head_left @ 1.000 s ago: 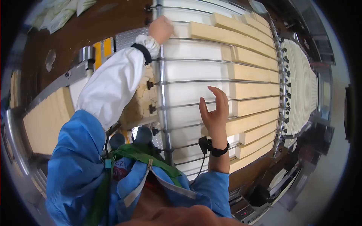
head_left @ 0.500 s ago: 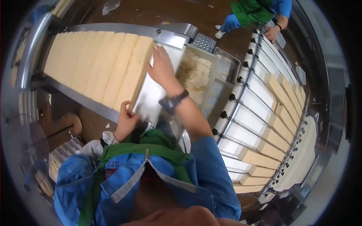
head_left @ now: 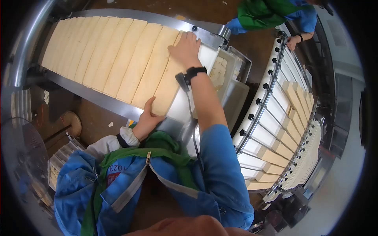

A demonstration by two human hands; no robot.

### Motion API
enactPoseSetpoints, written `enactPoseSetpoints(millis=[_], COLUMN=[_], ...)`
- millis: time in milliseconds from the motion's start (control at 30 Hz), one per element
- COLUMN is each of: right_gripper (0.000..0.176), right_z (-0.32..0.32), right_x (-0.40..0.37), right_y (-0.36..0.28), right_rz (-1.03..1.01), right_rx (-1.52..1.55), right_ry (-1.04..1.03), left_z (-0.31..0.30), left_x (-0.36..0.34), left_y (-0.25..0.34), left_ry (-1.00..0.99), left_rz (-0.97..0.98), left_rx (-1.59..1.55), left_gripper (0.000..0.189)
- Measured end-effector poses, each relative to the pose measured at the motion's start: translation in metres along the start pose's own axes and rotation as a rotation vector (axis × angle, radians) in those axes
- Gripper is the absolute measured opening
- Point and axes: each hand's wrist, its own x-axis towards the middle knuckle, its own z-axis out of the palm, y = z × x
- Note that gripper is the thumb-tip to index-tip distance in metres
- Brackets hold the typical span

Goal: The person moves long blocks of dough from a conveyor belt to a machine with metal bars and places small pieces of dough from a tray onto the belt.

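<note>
A row of pale cream slabs (head_left: pixel 106 55) lies side by side across a metal-edged conveyor, each one leaning on its neighbour. At the row's right end, my right hand (head_left: pixel 186 49) has its fingers over the far end of the last slab (head_left: pixel 167 88). My left hand (head_left: pixel 147 121) grips that slab's near end, thumb raised along its side and fingers curled at the corner. Part of the right fingers' contact is hidden. The white belt (head_left: pixel 182 103) shows just right of this slab. On my right wrist is a black band (head_left: pixel 195 73).
Right of the conveyor stands a bin (head_left: pixel 233 70) with pale scraps. Farther right, a white belt with metal divider rods and a black-knobbed bar (head_left: pixel 271 72) carries several slabs (head_left: pixel 281 148). A co-worker (head_left: pixel 262 15) stands beyond, a hand (head_left: pixel 292 41) at that machine.
Both hands have come onto the ends of the last slab; before, they were beside it with fingers apart. The view has shifted, and the slabs' broad faces show more.
</note>
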Motion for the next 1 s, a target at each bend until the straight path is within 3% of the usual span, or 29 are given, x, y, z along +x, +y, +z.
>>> enactPoseSetpoints(millis=[167,233,267,367,400,433,500,533,567,633,700,800,900,1000], right_gripper=[0.074,0.076,0.085,0.095,0.097,0.101,0.112,0.110,0.100,0.078,0.074,0.071,0.076,0.094], right_z=[-0.015,-0.031,-0.041,-0.040,-0.058,-0.076,-0.071,-0.069,-0.069,-0.079,-0.085,-0.137,-0.187,-0.194], right_x=[-0.005,-0.020,-0.028,-0.045,-0.062,-0.078,-0.111,-0.119,-0.138,-0.178,-0.210,-0.285,-0.358,-0.424], right_y=[0.013,0.047,0.067,0.170,0.181,0.191,0.210,0.213,0.211,0.200,0.209,0.238,0.290,0.373], right_rz=[0.159,0.216,0.240,0.188,0.103,0.018,-0.257,-0.323,-0.293,-0.109,0.059,0.235,0.439,0.521], right_rx=[0.013,0.017,-0.051,0.432,0.459,0.487,0.634,0.592,0.329,0.170,0.081,0.043,0.087,0.258], right_ry=[-0.096,-0.101,-0.104,-0.406,-0.421,-0.437,-0.267,-0.395,-0.350,-0.105,-0.007,0.372,0.345,0.209], left_z=[0.015,0.021,0.024,0.033,0.038,0.036,0.047,0.057,0.059,0.067,0.079,0.134,0.218,0.293], left_x=[0.006,0.011,0.015,0.025,0.021,0.032,0.039,0.043,0.047,0.052,0.051,0.053,0.031,0.017], left_y=[-0.006,-0.013,-0.016,-0.015,0.002,-0.004,0.007,0.006,0.001,0.000,0.014,0.040,0.075,0.070], left_ry=[0.087,0.159,0.190,0.276,0.234,0.232,0.233,0.290,0.290,0.326,0.239,0.127,-0.116,-0.134], left_rz=[0.095,0.251,0.306,0.420,0.318,0.402,0.285,0.273,0.385,0.546,0.579,0.798,0.905,0.952], left_rx=[0.119,0.290,0.383,0.696,0.729,0.798,0.931,1.000,1.012,1.011,1.001,0.948,1.044,1.237], left_gripper=[0.091,0.093,0.093,0.095,0.091,0.093,0.085,0.083,0.081,0.075,0.074,0.075,0.076,0.071])
